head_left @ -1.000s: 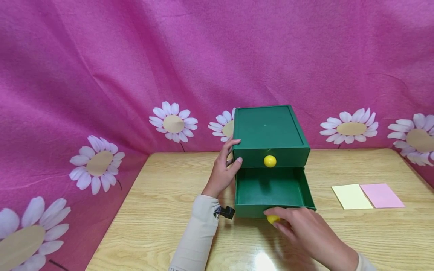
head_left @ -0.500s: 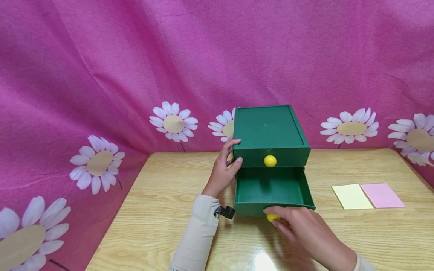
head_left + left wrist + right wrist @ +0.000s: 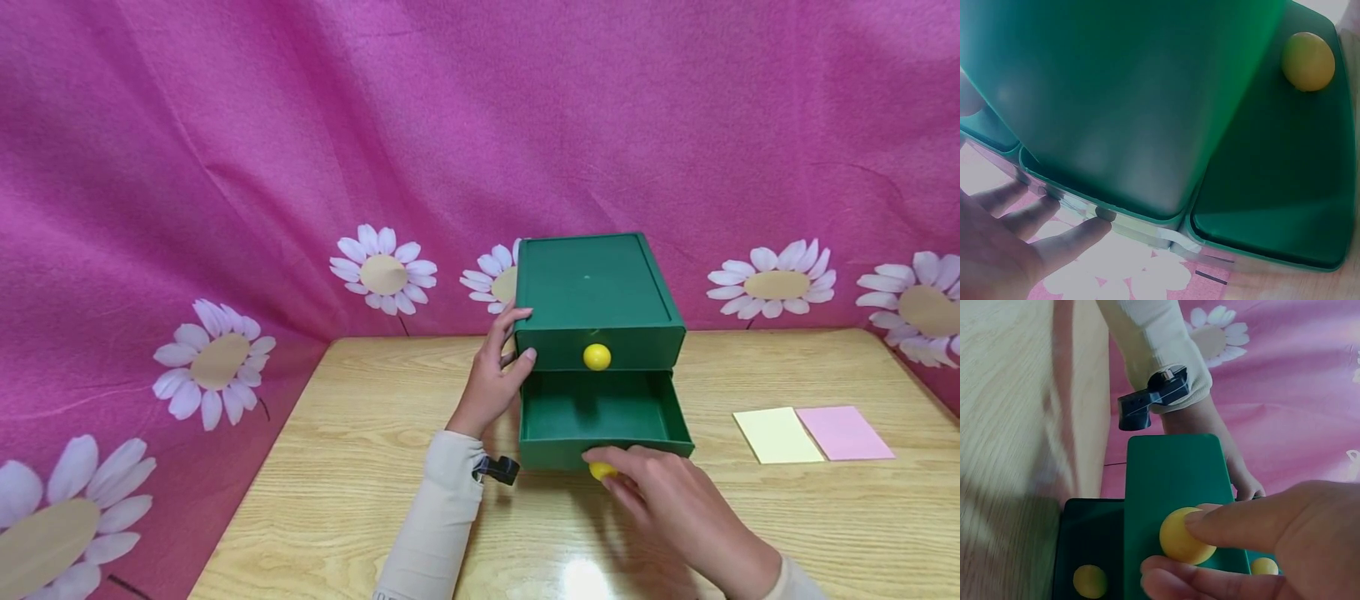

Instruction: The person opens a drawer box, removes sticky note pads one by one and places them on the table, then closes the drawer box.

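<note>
A green drawer cabinet (image 3: 592,279) stands on the table with its middle drawer (image 3: 600,408) pulled out and nothing lying inside. My left hand (image 3: 491,383) holds the cabinet's upper left corner, thumb on the top drawer's front and fingers along the side. In the left wrist view the fingertips (image 3: 1105,215) touch the side wall. The pulled-out drawer's yellow knob (image 3: 1182,540) is pinched by my right hand (image 3: 667,500), thumb and fingers on either side of it. Above it, the top drawer with its own yellow knob (image 3: 597,357) is closed.
A yellow paper pad (image 3: 778,435) and a pink one (image 3: 846,432) lie side by side to the cabinet's right on the wooden table (image 3: 360,417). Behind hangs a magenta cloth (image 3: 480,125) with daisies. The bottom drawer's knob (image 3: 1090,581) shows in the right wrist view.
The middle drawer has slid a little inward, with my right hand moving along on its knob. My left hand keeps its place on the cabinet.
</note>
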A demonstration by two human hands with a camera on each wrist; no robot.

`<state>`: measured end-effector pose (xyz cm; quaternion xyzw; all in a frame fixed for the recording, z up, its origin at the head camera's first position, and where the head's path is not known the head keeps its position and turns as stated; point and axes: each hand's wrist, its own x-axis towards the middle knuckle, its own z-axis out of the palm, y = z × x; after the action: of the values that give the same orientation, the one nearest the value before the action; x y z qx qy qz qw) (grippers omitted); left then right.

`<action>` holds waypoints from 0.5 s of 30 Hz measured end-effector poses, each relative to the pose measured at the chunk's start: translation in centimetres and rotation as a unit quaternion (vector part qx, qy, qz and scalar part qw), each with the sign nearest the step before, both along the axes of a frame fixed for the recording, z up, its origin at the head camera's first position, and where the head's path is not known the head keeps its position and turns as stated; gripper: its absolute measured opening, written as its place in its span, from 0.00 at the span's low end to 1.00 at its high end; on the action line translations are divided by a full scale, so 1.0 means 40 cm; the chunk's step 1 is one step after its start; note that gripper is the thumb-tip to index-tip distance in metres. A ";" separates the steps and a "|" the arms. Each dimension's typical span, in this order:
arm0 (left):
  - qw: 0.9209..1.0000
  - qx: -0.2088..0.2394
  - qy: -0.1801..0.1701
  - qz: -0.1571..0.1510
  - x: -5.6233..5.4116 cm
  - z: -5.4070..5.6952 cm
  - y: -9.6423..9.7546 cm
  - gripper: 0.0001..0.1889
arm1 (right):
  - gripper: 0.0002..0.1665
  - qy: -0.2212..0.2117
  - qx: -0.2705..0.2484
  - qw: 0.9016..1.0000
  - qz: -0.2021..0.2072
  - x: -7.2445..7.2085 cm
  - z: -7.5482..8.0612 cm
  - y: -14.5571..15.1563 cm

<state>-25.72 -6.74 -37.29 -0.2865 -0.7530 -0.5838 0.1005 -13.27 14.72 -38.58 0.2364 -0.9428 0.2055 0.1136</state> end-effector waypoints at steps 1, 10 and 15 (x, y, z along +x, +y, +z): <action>1.000 0.000 0.001 0.001 0.000 -0.001 0.000 0.26 | 0.18 0.002 -0.003 1.000 0.000 -0.001 -0.001 0.000; 1.000 0.001 0.001 -0.002 0.000 -0.001 -0.001 0.26 | 0.19 0.003 -0.020 1.000 -0.019 -0.009 -0.013 -0.003; 1.000 -0.002 0.001 -0.002 -0.001 -0.001 0.000 0.26 | 0.20 -0.003 -0.029 0.999 -0.032 -0.014 -0.019 -0.001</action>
<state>-25.76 -6.75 -37.32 -0.2888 -0.7536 -0.5820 0.0997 -13.82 14.66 -39.33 0.2017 -0.9440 0.2299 0.1241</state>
